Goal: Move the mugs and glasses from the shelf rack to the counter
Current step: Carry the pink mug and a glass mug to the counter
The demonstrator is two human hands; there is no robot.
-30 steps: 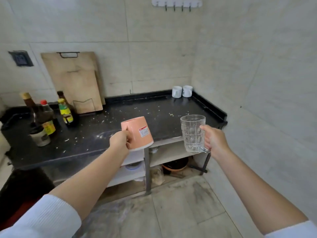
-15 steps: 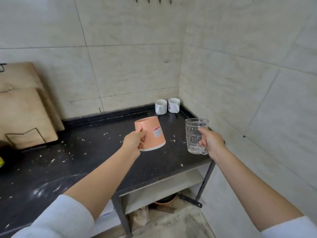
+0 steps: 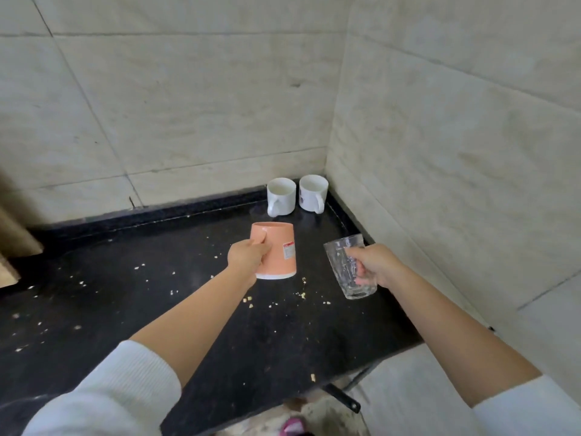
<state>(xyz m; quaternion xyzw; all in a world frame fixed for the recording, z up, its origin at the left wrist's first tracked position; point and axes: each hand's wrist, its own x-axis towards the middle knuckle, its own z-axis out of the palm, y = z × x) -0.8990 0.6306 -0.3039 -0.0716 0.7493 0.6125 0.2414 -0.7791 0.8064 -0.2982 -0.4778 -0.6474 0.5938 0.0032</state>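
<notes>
A black counter (image 3: 157,309), speckled with pale crumbs, fills a tiled corner and runs from the left edge to the right-hand wall. Two white mugs (image 3: 281,196) stand upright side by side in the far corner, touching or nearly so, handles toward the viewer. In front of them a person reaches both arms out over the counter. The left hand (image 3: 246,258) is closed around the handle of an orange mug (image 3: 276,251), held upside down, its white-edged rim facing the counter and a small sticker on its side. The right hand (image 3: 374,265) is wrapped around the handle of a clear glass mug (image 3: 350,267), upright and tilted slightly. Both look to hover just above the surface, near the white mugs. To finish this step well, the orange mug probably needs turning or lowering flat, and the glass set down gently, clear of the counter's front and right edges. Whether either base already touches the counter cannot be told. The shelf rack is out of sight; only a dark metal leg shows below the counter edge. A wooden board at left is cut off
</notes>
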